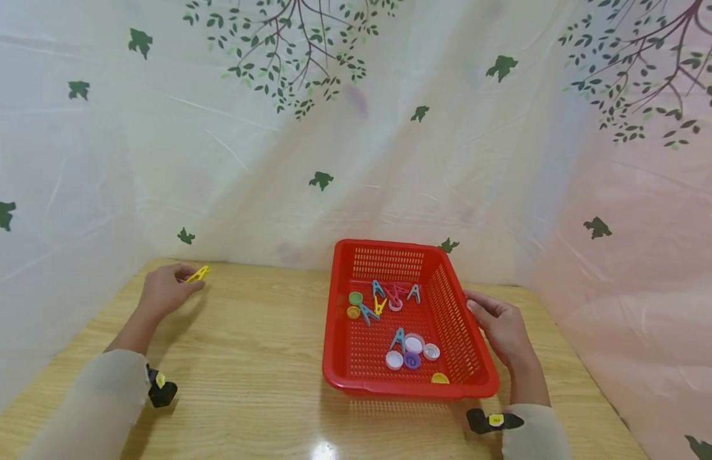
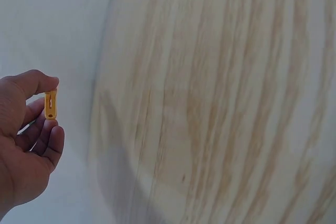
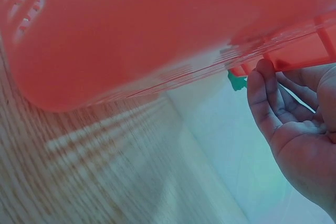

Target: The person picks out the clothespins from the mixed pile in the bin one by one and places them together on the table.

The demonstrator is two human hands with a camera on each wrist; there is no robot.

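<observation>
From my head camera, my left hand (image 1: 170, 287) is at the far left of the wooden table (image 1: 258, 358), pinching a yellow clothespin (image 1: 199, 275) that points up and to the right. My right hand (image 1: 502, 324) grasps the right rim of a red basket (image 1: 410, 388), which is right of the middle. Inside, toward the far side, I see pink clothespins (image 1: 397, 290), blue clothespins (image 1: 367, 313) and a second yellow clothespin (image 1: 379, 306). A green cap (image 1: 356, 298) and an orange cap (image 1: 353, 312) sit near the left wall. Nearer me, another blue clothespin (image 1: 399, 338) is beside white caps (image 1: 394, 360) and a purple cap (image 1: 412, 361); a yellow cap (image 1: 440, 378) is by the near wall. A pale sheet (image 1: 264, 179) with printed branches and green shapes hangs behind the table.

From my left wrist, my thumb is on one end of the yellow clothespin and my fingers are at the other, with the table to the right of them.

From my right wrist, the basket's red wall fills the upper part, and my fingers (image 3: 260, 95) are against its rim. A slotted shadow (image 3: 105, 135) falls on the table below.
</observation>
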